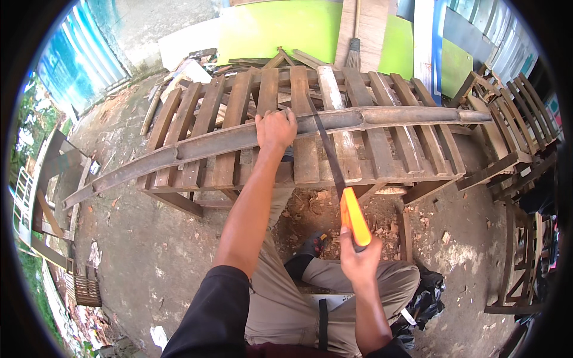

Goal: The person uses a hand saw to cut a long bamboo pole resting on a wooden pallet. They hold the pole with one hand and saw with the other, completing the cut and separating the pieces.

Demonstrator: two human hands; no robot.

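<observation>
A long split bamboo pole (221, 144), greyish brown with raised joints, lies across a slatted wooden bench (307, 161) and juts past both its ends. My left hand (276, 128) is wrapped over the pole near its middle, with the thumb and fingers closed on it. In my right hand (360, 256) is the orange handle of a handsaw (329, 150). Its dark blade slants up and away, crossing the pole just right of my left hand. Whether the teeth have cut into the pole I cannot tell.
Wood scraps (194, 71) are piled behind the bench, near a broom (353, 55) and bright green panels (280, 30). Slatted wooden frames (507, 119) stand at right. Wood chips (313, 206) litter the ground under the bench. A black plastic bag (427, 295) lies beside my right leg.
</observation>
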